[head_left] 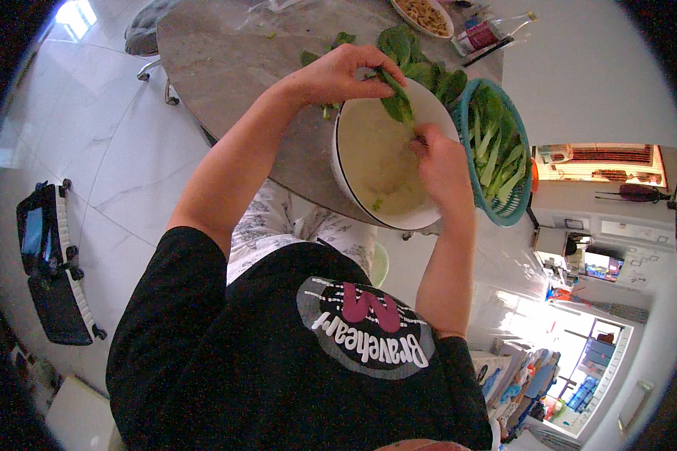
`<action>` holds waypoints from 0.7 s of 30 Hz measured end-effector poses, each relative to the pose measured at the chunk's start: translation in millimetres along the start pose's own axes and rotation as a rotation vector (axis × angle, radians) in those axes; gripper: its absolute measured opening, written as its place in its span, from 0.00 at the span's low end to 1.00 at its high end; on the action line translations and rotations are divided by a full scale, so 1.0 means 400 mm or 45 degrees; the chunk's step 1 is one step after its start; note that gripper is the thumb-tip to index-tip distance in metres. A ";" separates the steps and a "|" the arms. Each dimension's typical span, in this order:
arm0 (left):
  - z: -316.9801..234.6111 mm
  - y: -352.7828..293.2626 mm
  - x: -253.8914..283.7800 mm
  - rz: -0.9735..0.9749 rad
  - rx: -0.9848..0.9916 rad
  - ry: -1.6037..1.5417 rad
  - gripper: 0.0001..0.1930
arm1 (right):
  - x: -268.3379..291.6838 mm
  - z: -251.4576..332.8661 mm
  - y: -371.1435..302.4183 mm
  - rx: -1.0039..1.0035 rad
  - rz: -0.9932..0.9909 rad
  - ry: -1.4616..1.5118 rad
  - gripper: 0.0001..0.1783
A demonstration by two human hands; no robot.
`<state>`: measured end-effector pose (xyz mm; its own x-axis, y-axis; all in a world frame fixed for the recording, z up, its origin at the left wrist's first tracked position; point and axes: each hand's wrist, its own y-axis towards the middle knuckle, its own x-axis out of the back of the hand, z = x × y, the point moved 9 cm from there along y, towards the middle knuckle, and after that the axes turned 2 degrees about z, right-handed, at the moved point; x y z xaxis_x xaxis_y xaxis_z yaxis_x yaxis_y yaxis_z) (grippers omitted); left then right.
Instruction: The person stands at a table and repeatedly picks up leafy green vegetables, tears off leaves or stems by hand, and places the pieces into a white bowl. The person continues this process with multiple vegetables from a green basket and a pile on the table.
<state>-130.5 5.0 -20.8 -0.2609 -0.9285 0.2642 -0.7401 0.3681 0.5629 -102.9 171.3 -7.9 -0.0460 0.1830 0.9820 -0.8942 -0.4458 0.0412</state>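
Observation:
Over a white bowl [340,161] of cloudy water, both my hands hold a green leafy vegetable [396,104]. My left hand [350,75] pinches its leafy upper end above the far left part of the rim. Closed around the stem end, my right hand [440,167] is above the right part of the bowl; its fingertips are partly hidden. A small green scrap [377,204] lies in the water near the bowl's near side. Just right of the bowl, a teal plastic basket [520,135] holds several leafy greens [495,146] with pale stems.
More loose greens [402,46] lie on the grey stone table [226,52] behind the bowl. Farther back are a plate [445,30] of food and a clear bottle [485,36] lying on its side. The table's curved edge runs close to my legs.

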 end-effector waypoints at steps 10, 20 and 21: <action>0.015 0.005 -0.009 0.036 0.057 -0.066 0.14 | -0.078 0.043 0.006 0.060 0.422 -0.365 0.10; 0.030 0.009 -0.019 0.024 0.043 -0.336 0.13 | 0.086 0.010 -0.089 -0.129 -0.301 0.043 0.08; 0.029 0.011 -0.012 -0.004 -0.001 -0.341 0.13 | 0.084 -0.003 -0.094 -0.170 -0.293 0.023 0.08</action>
<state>-139.7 10.6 -28.7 -0.4138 -0.9092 0.0458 -0.7406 0.3655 0.5639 -71.1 195.1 23.4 0.1588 0.2824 0.9461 -0.9328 -0.2711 0.2375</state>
